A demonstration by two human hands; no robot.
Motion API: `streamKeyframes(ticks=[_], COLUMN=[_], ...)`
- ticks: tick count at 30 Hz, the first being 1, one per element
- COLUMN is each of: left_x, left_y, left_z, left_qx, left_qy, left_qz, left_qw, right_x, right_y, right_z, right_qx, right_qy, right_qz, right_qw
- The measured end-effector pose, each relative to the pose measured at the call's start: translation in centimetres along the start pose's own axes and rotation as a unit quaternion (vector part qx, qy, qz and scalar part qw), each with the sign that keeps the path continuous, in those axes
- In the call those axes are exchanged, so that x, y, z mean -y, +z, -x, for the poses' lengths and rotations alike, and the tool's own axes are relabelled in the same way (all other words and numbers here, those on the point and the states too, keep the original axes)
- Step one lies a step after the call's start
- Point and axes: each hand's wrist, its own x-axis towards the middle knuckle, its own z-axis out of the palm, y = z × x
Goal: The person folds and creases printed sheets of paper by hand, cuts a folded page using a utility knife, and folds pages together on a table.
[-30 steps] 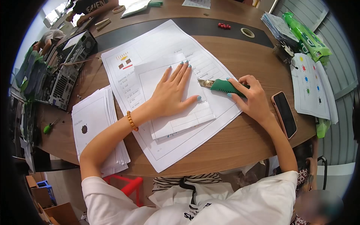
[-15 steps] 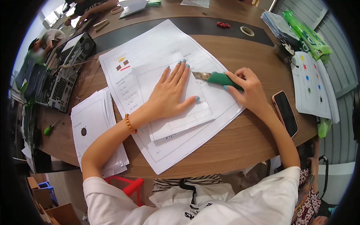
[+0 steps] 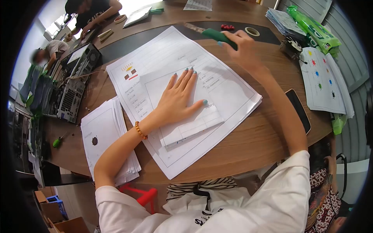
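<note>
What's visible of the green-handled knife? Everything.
The green-handled knife has a plastic-looking handle and a mottled brownish blade, blurred. The right hand grips the handle's rear; the blade points toward the picture's upper left, seen against the dark strip of the table. Table contact can't be told.

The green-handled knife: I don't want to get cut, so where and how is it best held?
Probably by the rear of the green handle, coming from the right of the view, as the person's right grip does. The blade points left and slightly up in the picture, leaving that end farthest from it, and the handle looks thicker.
</note>
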Motion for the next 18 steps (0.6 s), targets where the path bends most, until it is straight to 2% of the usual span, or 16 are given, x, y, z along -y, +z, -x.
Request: streamKeyframes(ticks=[3, 7, 9, 10, 12, 14, 16, 17, 18], left_x=[-0.1, -0.6, -0.5, -0.4, 0.2, 0.0, -1.1, -0.8, -1.0], left_y=[-0.1, -0.6, -1.2, -1.7, -3.1, -3.4, -3.6, -1.7, -1.5], left_z=[-0.1, -0.1, -0.3, -0.5, -1.6, -2.5, -3.3, -3.7, -3.7], left_qx=[-0.003, -0.039, -0.041, -0.041, 0.089, 0.086, 0.065, 0.027, 0.021], left_qy=[-0.012, 0.029, 0.152, 0.152, 0.201, 0.222, 0.272, 0.322, 0.322], left_qz=[0.027, 0.057, 0.04, 0.043, 0.179, 0.195, 0.11, 0.112, 0.107], left_qw=[1.0, 0.997, 0.987, 0.987, 0.959, 0.951, 0.954, 0.94, 0.94], right_x=[2.1, 5.0, 6.0, 6.8, 8.2, 8.6, 9.0, 9.2, 9.3], right_y=[-4.9, -10.5, -12.8, -13.7, -15.1, -16.0, -16.6, -16.8, -16.9], right_z=[2.5, 8.5, 11.4, 12.5, 14.2, 15.6, 16.2, 16.5, 16.6], right_qx=[0.032, 0.12, 0.134, 0.136, 0.14, 0.128, 0.116, 0.107, 0.096], right_qy=[0.022, 0.171, 0.196, 0.197, 0.289, 0.313, 0.328, 0.345, 0.361], right_qz=[-0.04, -0.11, -0.118, -0.116, -0.135, -0.157, -0.179, -0.188, -0.197], right_qw=[0.998, 0.972, 0.964, 0.964, 0.938, 0.928, 0.92, 0.913, 0.907])
